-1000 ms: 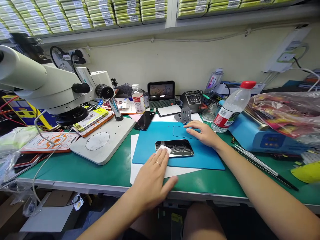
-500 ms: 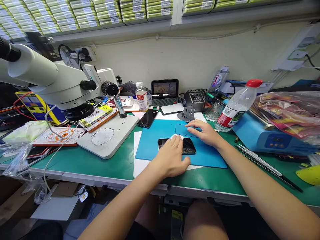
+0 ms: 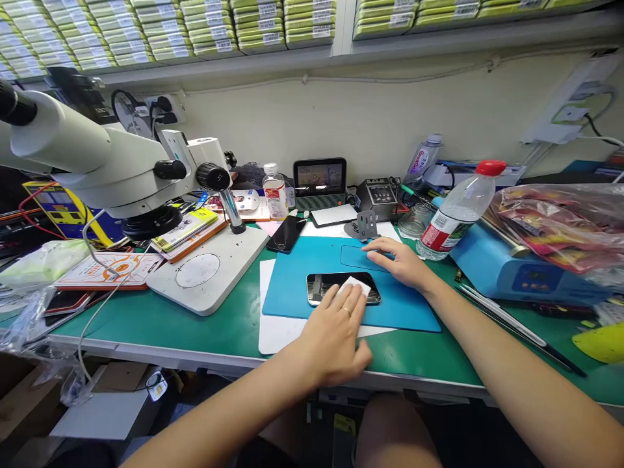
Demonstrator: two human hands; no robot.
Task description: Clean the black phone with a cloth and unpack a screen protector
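Observation:
A smartphone (image 3: pixel 318 286) with a dark, shiny face lies flat on a blue mat (image 3: pixel 302 250). The fingers of my left hand (image 3: pixel 336 335), a ring on one of them, press a folded white wipe (image 3: pixel 358 283) down against its surface. To the right, my right hand (image 3: pixel 400 261) is open and holds nothing, with its fingertips low over the mat. Beside those fingertips lies a thin dark rounded outline (image 3: pixel 351 255); I cannot tell whether it is a loose frame or a drawn mark.
A microscope (image 3: pixel 131 166) with a pale base (image 3: pixel 244 260) stands left. Another phone (image 3: pixel 287 234) lies behind the mat. A red-capped bottle (image 3: pixel 455 214), a blue device (image 3: pixel 517 266) and tweezers (image 3: pixel 507 318) are on the right. A small screen (image 3: pixel 319 175) stands at the back.
My left hand has slid the wipe toward me and slightly right across the phone, uncovering more of its left part. My right hand has stayed nearly in place.

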